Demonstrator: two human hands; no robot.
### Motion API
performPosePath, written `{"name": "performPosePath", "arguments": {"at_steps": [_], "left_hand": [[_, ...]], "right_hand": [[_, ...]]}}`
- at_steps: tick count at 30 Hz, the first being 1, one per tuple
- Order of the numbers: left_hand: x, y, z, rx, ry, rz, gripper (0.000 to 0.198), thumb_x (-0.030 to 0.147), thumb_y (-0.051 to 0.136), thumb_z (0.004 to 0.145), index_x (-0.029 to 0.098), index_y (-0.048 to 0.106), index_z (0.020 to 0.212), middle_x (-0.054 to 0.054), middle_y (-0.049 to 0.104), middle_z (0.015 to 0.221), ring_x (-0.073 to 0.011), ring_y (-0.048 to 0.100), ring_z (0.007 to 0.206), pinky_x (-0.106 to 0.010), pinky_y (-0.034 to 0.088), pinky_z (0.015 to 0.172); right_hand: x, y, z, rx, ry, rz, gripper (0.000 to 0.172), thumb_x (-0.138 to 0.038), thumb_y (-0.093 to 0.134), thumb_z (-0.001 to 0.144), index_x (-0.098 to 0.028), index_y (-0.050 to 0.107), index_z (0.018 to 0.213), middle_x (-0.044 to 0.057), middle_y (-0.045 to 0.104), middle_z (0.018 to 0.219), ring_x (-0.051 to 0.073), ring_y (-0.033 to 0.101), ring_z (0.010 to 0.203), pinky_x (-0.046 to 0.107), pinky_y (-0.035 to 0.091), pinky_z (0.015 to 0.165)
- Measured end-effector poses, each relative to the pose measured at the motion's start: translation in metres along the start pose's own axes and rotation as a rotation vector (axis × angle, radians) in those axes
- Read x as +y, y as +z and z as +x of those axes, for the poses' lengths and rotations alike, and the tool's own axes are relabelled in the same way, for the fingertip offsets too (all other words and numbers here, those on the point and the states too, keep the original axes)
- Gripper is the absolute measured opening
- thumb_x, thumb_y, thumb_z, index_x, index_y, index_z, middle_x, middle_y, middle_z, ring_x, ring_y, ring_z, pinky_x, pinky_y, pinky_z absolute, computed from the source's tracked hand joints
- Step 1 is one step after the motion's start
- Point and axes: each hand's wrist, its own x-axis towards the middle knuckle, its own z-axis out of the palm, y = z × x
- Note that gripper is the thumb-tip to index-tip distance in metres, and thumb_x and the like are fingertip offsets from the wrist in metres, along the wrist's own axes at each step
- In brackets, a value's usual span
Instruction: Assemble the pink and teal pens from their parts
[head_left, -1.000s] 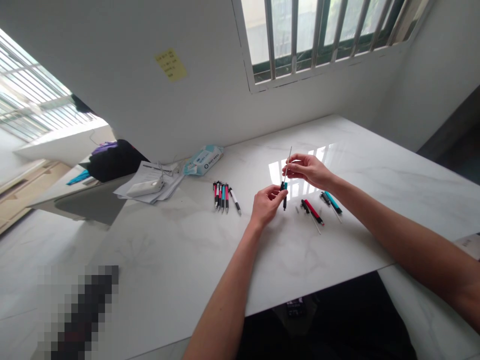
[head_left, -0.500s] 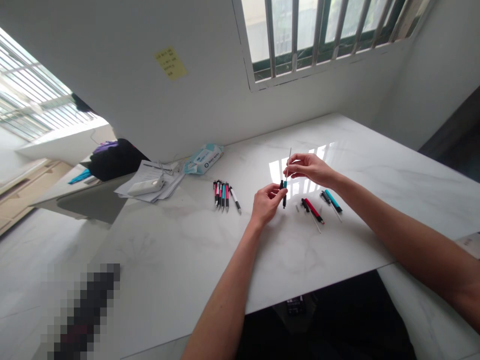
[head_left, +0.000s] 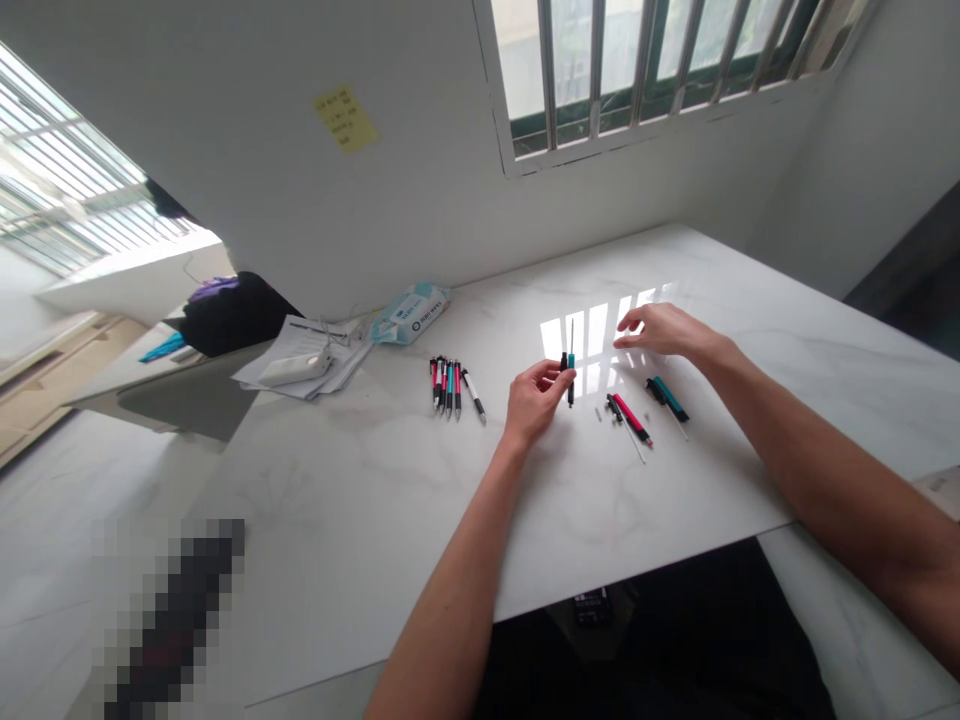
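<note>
My left hand [head_left: 534, 400] pinches a short teal and black pen barrel [head_left: 570, 372] upright, with a thin refill sticking out of its top. My right hand [head_left: 664, 330] hovers apart from it over the white marble table [head_left: 360, 500], fingers loosely stretched and holding nothing. Just below the right hand lie a red pen part [head_left: 631, 418] and a teal pen part [head_left: 667, 398], each with a thin refill beside it. A small row of several assembled pens [head_left: 452, 384] lies left of my left hand.
A pack of wet wipes [head_left: 411, 313] and a stack of papers with a white device [head_left: 300, 362] lie at the table's far left. A dark bag [head_left: 232, 315] sits on a lower surface beyond. A barred window and a yellow sticky note [head_left: 345, 118] are on the wall.
My right hand has let go of the refill and moved right, away from the barrel. The refill now sits lower in the barrel held by my left hand.
</note>
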Motion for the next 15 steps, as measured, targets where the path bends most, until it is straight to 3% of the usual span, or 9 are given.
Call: {"name": "performPosePath", "arguments": {"at_steps": [4, 10, 15], "left_hand": [[0.001, 0.000, -0.001, -0.013, -0.001, 0.009, 0.037, 0.054, 0.074, 0.085, 0.018, 0.076, 0.092, -0.004, 0.073, 0.084, -0.0126, 0.059, 0.066, -0.024, 0.047, 0.063], [0.002, -0.001, -0.002, -0.005, -0.004, 0.022, 0.035, 0.053, 0.074, 0.085, 0.018, 0.076, 0.091, -0.004, 0.072, 0.083, -0.0124, 0.059, 0.066, -0.024, 0.047, 0.064], [-0.001, -0.001, -0.001, -0.019, -0.008, 0.027, 0.036, 0.053, 0.073, 0.085, 0.018, 0.076, 0.091, -0.004, 0.072, 0.083, -0.0120, 0.058, 0.065, -0.024, 0.045, 0.062]], "right_hand": [[0.008, 0.007, 0.005, -0.073, 0.058, -0.013, 0.041, -0.047, 0.088, 0.072, -0.020, 0.082, 0.103, 0.012, 0.079, 0.105, 0.028, 0.072, 0.087, 0.033, 0.053, 0.070], [-0.002, 0.017, 0.005, -0.071, -0.014, 0.016, 0.008, -0.024, 0.078, 0.080, -0.021, 0.083, 0.086, 0.009, 0.080, 0.096, 0.027, 0.071, 0.087, 0.033, 0.052, 0.072], [-0.004, 0.019, 0.004, -0.064, -0.027, 0.024, 0.008, -0.024, 0.075, 0.081, -0.021, 0.081, 0.084, 0.010, 0.079, 0.093, 0.026, 0.069, 0.084, 0.034, 0.050, 0.069]]}}
